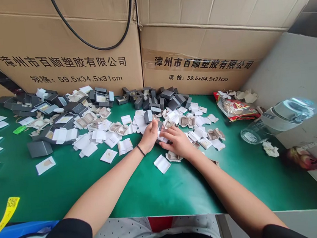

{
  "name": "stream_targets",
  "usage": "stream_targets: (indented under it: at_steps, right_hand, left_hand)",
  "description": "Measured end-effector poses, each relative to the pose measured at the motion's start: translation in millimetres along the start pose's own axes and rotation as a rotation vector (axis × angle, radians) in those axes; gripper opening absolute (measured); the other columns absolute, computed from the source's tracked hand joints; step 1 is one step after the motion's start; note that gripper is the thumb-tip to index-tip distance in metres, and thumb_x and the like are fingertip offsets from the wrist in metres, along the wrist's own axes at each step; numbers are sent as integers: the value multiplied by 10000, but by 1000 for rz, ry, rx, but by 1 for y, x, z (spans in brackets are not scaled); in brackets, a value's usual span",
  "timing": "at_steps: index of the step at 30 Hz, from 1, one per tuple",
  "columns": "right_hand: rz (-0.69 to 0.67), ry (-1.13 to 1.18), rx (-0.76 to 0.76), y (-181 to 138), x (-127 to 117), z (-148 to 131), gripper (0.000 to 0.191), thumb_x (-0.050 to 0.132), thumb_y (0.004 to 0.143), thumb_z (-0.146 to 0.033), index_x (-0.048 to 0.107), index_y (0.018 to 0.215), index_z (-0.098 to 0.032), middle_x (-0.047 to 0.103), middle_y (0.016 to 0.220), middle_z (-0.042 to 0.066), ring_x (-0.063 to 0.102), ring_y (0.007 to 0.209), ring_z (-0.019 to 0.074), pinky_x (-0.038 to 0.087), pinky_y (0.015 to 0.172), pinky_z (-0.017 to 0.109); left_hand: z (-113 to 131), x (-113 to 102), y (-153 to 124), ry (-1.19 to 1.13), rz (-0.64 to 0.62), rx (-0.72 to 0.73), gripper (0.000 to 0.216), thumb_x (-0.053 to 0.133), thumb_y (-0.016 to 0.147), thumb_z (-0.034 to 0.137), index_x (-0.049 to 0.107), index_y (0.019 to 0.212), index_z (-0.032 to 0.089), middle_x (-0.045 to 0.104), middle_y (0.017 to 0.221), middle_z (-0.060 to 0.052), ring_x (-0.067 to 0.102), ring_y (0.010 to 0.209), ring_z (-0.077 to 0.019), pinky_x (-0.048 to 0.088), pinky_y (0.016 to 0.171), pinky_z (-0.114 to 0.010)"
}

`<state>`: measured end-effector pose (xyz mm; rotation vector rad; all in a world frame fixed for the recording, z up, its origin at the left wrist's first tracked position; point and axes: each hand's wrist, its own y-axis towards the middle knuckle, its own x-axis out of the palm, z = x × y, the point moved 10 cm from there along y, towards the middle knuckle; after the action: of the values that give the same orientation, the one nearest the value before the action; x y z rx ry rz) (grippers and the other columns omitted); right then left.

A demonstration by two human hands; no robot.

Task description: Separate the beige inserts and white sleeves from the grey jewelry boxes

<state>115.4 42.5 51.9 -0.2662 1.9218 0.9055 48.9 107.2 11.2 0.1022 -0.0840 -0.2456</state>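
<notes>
My left hand [149, 135] is closed around a small grey box [148, 116], its thumb pointing up along the side. My right hand [176, 141] meets it from the other side, with curled fingers on the box and something whitish between the hands. The fingers hide most of what is held. Around both hands lie many white paper cards and greyish moulded inserts [188, 121]. A single white card [162, 164] lies on the green table just below the hands.
Dark small boxes [170, 96] are heaped along the back, with more dark boxes [40, 148] at left. Large cardboard cartons [75, 40] wall off the rear. At right are a red snack packet [237, 108], a clear bottle [278, 118] and crumpled tissue [270, 149]. A black cable [101, 48] hangs above.
</notes>
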Motion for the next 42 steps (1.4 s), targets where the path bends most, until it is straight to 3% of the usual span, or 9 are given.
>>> stream_targets:
  at_steps: [7,12,17,23,27,31,42]
  right_hand:
    - [39,20,47,-1,3,-3,194,483,870,-278,623,984,-208,626,1023,85,512,951,221,468,836,377]
    - [22,-5,15,1,3,-8,177,473,865,-263,619,934,-190,623,956,90,499,907,223,476,795,357]
    - [19,40,17,1,4,-5,199,465,871,-319,564,981,-185,606,901,95,515,876,225,476,780,370]
    - [222,254,191,-6,-14,16,280,483,861,-374,479,1085,-205,575,1061,104,532,989,225,480,800,370]
    - [216,269,224,-7,-11,21,314,571,801,-410,498,1020,-198,583,966,91,547,917,225,483,783,368]
    - [164,255,228,-7,-2,24,362,613,774,-381,506,1064,-194,581,1019,101,532,973,243,467,843,398]
    - [85,462,320,-5,4,34,419,676,731,-339,509,1090,-203,588,1087,80,533,1023,231,448,877,386]
  left_hand:
    - [-5,-7,-1,0,76,6,599,242,794,708,496,804,165,548,726,-35,528,677,-144,478,687,-300]
    - [-3,-6,-1,21,64,48,579,278,803,692,509,820,161,562,740,-36,533,693,-143,465,686,-288]
    - [-4,-9,-3,20,90,-3,561,249,828,671,501,807,170,563,722,-36,536,692,-150,463,692,-295]
    - [-1,-11,-3,-13,91,-49,584,104,853,648,464,781,194,541,702,-43,529,635,-154,468,632,-307]
    - [12,-8,-5,98,59,80,582,137,844,659,480,841,189,553,791,-59,536,726,-170,468,718,-319]
    - [22,-3,-11,202,7,182,605,159,819,687,470,928,179,545,898,-80,532,841,-188,447,809,-326]
    - [37,-1,-18,330,7,307,609,211,790,706,444,990,180,508,939,-80,511,871,-203,422,815,-326]
